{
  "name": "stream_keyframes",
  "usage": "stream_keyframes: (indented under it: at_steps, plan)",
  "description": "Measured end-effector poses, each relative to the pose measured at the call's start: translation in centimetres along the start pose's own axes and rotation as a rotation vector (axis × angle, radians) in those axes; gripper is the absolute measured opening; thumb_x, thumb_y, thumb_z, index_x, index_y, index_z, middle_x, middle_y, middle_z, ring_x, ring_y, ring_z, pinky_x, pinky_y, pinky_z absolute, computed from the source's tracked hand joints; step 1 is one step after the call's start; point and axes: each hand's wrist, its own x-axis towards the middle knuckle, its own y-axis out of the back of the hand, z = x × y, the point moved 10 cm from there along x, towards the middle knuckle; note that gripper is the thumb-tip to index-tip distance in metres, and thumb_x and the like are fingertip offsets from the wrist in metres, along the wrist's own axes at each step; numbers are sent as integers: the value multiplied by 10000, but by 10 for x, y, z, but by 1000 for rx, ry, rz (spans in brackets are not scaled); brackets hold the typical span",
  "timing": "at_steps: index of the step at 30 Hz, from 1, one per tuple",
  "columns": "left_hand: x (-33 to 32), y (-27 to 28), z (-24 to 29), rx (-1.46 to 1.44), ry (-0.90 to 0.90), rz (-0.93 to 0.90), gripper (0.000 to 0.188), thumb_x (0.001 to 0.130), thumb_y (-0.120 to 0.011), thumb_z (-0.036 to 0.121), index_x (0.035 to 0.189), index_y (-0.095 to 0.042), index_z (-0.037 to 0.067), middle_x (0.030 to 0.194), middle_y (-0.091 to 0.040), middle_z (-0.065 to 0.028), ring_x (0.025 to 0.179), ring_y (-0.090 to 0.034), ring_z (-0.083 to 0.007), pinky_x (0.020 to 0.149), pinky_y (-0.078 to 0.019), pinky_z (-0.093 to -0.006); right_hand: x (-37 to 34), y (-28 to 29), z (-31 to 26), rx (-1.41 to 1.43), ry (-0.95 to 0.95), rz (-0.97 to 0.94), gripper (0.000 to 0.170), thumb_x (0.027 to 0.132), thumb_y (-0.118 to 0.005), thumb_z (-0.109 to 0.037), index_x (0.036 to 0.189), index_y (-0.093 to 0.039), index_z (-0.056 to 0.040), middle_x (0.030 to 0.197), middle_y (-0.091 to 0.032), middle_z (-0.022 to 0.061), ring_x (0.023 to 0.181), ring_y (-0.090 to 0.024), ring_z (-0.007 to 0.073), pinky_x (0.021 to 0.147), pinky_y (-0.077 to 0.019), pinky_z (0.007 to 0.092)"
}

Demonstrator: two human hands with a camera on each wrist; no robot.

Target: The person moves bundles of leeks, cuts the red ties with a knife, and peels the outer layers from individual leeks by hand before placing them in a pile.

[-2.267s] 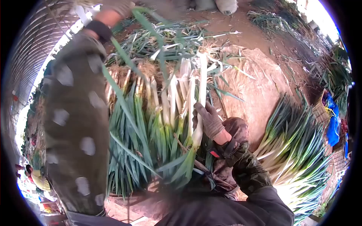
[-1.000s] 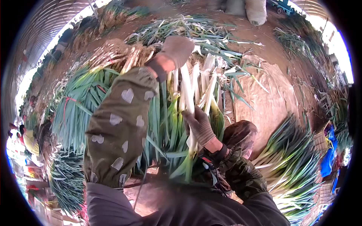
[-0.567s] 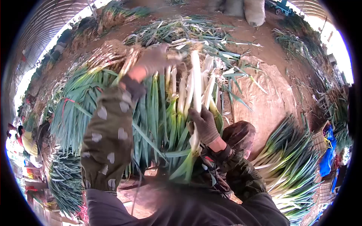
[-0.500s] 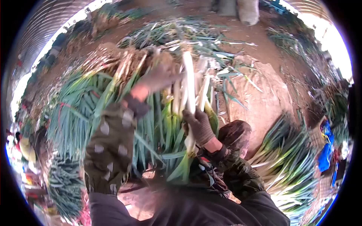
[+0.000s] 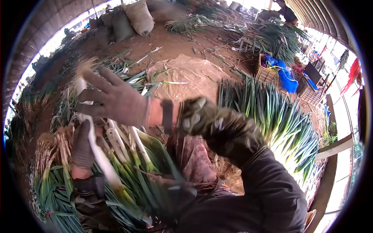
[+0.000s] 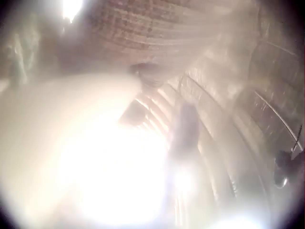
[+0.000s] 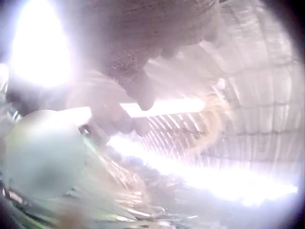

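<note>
Brown earth ground [image 5: 167,48] spreads across the far side of the scene, and a broad pile of leeks [image 5: 268,120] lies on the right, green tops pointing away and pale stems toward the person. At the near left, rooted bundles [image 5: 58,194] lie with their roots on the far side and their leaves toward the person; just right of them, loose leeks [image 5: 132,176] run toward the lap. A tan sheet [image 5: 190,75] lies between the far edge of these leeks and the right-hand pile, and full sacks [image 5: 138,17] stand at the far left. The right hand [image 5: 116,97], in a brown knit glove, reaches across from the right with its fingers spread — above the upper part of one thick leek. The left hand [image 5: 82,145], gloved too, is lower down and grips that same thick leek [image 5: 100,159], partly hidden by its white stem; exactly how the fingers lie is hard to see. The stem slants from its pale roots at the far left down to green leaves near the lap. In the right wrist view its white shaft and roots show under gloved fingers — the left wrist view is too blurred to read. A tan crate [image 5: 264,74] stands beyond the right-hand pile, with blue material [image 5: 287,80] hanging over its side.
</note>
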Motion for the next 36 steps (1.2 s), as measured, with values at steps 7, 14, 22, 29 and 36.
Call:
stream_keyframes:
  at_steps: [7, 14, 22, 29, 36]
  plan:
    - [-15, -99, -27, 504, 20, -412, 400, 850, -636, 80, 1222, -575, -56, 797, -657, -90, 621, -622, -138, 518, -503, -285, -25, -3, 57, -111, 188, -405, 37, 811, -694, -145, 845, -682, -153, 716, -667, -18, 676, -674, 207, 647, -551, 344]
    - [56, 164, 23, 1978, -112, 479, 614, 937, -616, 108, 1502, -375, 95, 1243, -597, -200, 1070, -606, -338, 875, -517, -422, -255, 197, 230, -625, -726, -338, 318, 899, -680, -350, 1043, -667, -66, 871, -693, 206, 812, -689, 358, 670, -536, 430]
    - [-67, 259, -164, 1234, -78, 206, 831, 831, -680, 144, 1550, -276, 47, 1538, -399, -193, 1408, -394, -361, 1132, -328, -408, -744, 288, -60, -655, -2314, -660, 617, 892, -630, -560, 1069, -651, 30, 836, -701, 182, 759, -688, 377, 647, -538, 483]
    - [-90, 191, -255, 1205, 215, 99, 778, 823, -683, 73, 1513, -332, -1, 1474, -469, -210, 1368, -457, -324, 1099, -370, -392, -782, 253, -126, -109, -2467, 367, 279, 968, -618, -303, 949, -568, -29, 670, -536, 34, 490, -501, 169, 428, -396, 341]
    - [-84, 158, -279, 1080, 263, 13, 716, 857, -666, 89, 1498, -359, 1, 1473, -475, -207, 1351, -479, -318, 1084, -383, -387, -753, 202, -120, 362, -2369, 973, 327, 977, -623, -331, 1164, -567, -70, 819, -614, 63, 600, -579, 195, 513, -470, 362]
